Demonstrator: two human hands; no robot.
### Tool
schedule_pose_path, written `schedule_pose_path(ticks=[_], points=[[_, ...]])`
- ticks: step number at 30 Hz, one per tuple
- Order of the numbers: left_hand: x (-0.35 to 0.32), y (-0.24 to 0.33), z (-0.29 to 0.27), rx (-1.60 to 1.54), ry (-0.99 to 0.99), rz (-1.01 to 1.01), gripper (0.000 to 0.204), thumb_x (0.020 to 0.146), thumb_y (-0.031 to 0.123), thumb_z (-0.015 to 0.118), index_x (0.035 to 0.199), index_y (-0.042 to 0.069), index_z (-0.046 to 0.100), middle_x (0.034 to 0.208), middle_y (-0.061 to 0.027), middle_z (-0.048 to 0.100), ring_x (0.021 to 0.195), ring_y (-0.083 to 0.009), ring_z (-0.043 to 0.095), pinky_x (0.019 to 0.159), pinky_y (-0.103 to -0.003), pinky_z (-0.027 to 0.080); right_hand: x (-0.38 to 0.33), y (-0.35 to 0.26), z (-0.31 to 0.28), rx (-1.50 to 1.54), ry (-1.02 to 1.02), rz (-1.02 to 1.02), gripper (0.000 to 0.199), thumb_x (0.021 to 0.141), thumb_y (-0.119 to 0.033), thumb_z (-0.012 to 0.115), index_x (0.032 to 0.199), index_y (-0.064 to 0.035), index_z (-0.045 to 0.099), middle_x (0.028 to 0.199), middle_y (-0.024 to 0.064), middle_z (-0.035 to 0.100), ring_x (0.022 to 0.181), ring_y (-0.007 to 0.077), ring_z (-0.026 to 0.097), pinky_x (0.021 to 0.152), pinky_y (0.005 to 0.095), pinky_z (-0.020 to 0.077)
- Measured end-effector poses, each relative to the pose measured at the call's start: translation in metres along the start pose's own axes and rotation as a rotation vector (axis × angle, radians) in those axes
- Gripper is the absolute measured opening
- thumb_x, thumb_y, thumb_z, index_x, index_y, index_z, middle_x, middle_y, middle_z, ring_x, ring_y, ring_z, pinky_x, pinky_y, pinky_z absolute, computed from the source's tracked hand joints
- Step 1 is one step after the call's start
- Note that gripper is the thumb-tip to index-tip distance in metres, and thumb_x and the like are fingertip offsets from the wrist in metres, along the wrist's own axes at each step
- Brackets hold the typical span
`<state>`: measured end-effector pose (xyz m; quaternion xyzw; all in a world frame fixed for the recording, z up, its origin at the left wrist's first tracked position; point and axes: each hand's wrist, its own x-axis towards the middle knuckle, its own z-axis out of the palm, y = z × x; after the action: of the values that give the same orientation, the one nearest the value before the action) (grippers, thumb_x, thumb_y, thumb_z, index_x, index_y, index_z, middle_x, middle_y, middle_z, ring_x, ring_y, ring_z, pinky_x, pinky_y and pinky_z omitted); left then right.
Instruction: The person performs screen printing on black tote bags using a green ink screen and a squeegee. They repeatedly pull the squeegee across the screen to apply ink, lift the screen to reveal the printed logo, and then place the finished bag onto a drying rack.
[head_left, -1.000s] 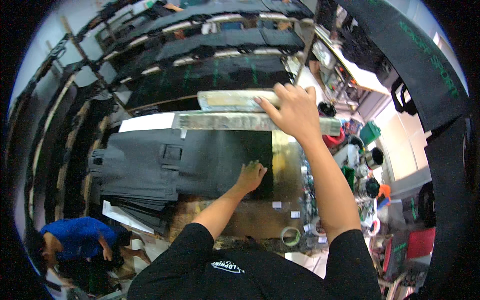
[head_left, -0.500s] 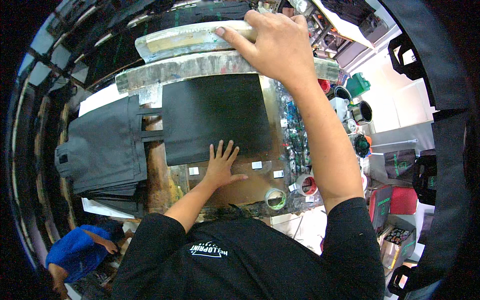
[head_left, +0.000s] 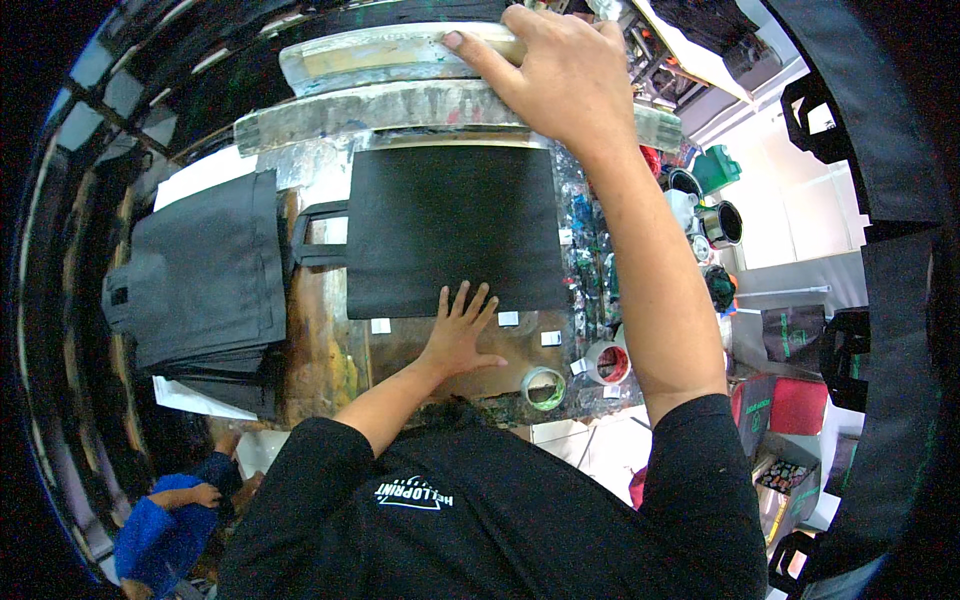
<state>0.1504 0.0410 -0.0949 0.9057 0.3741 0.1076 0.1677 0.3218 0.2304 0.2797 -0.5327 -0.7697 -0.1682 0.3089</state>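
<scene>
a black tote bag [head_left: 455,228] lies flat on the paint-stained printing table [head_left: 330,360], its handles pointing left toward a stack of black bags [head_left: 205,275] just beside it. the left hand [head_left: 460,335] rests palm down on the bag's near edge, fingers spread, fingertips on the fabric and heel of the palm on bare table. the right hand [head_left: 555,75] grips the near rail of the screen frame [head_left: 400,55] beyond the bag's far edge, fingers together over the top, thumb along the side. a scraped wooden bar [head_left: 400,105] runs between the frame and the bag's far edge. small white tabs [head_left: 380,325] line the bag's near edge; two tape rolls [head_left: 545,388] sit near its right corner, and paint pots [head_left: 720,222] crowd the right. bare table shows between the bag and the person's chest. a person in blue [head_left: 165,530] crouches well to the lower left of the bag. compared with half a second ago, the left hand sits in much the same spot on the bag's near edge, and the right hand keeps its hold on the frame, now nearer the top of the view.
</scene>
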Motion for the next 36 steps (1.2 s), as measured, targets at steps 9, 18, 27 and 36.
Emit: schedule_pose_path(ticks=[9, 18, 27, 36], points=[[-0.013, 0.018, 0.001, 0.048, -0.047, -0.075, 0.123, 0.078, 0.093, 0.055, 0.164, 0.008, 0.038, 0.175, -0.0186, 0.024, 0.162, -0.0478, 0.012, 0.125, -0.074, 0.003, -0.012, -0.008, -0.011, -0.071, -0.060, 0.047, 0.065, 0.100, -0.064, 0.056, 0.082, -0.0031, 0.070, 0.080, 0.0187, 0.071, 0.082, 0.0325, 0.067, 0.090, 0.0492, 0.0440], [-0.029, 0.028, -0.076, -0.359, 0.045, -0.404, 0.112, 0.085, 0.076, 0.072, 0.165, 0.007, 0.036, 0.160, -0.0216, 0.050, 0.146, -0.0401, 0.049, 0.122, -0.057, 0.034, -0.054, -0.016, 0.008, -0.164, 0.190, -0.089, 0.065, 0.098, -0.069, 0.057, 0.083, -0.0074, 0.074, 0.082, 0.0158, 0.075, 0.081, 0.0338, 0.075, 0.082, 0.0528, 0.0470], [-0.059, -0.022, -0.228, -2.020, 0.663, -0.364, 0.122, 0.086, 0.094, 0.043, 0.165, 0.003, 0.021, 0.160, -0.0324, 0.038, 0.146, -0.0448, 0.046, 0.120, -0.060, 0.041, -0.165, -0.041, 0.016, -0.086, -0.230, -0.028, 0.053, 0.088, -0.055, 0.076, 0.112, -0.0097, 0.063, 0.101, 0.0103, 0.065, 0.101, 0.0298, 0.063, 0.088, 0.0500, 0.0417], [-0.119, -0.031, -0.112, -1.972, 0.540, -1.036, 0.115, 0.089, 0.095, 0.034, 0.159, 0.004, 0.035, 0.137, -0.0232, 0.062, 0.123, -0.0365, 0.066, 0.110, -0.052, 0.053, -0.208, -0.032, 0.058, -0.002, -0.657, 0.142, 0.061, 0.074, -0.036, 0.091, 0.121, -0.0131, 0.059, 0.110, 0.0079, 0.067, 0.110, 0.0316, 0.063, 0.087, 0.0534, 0.0397]])
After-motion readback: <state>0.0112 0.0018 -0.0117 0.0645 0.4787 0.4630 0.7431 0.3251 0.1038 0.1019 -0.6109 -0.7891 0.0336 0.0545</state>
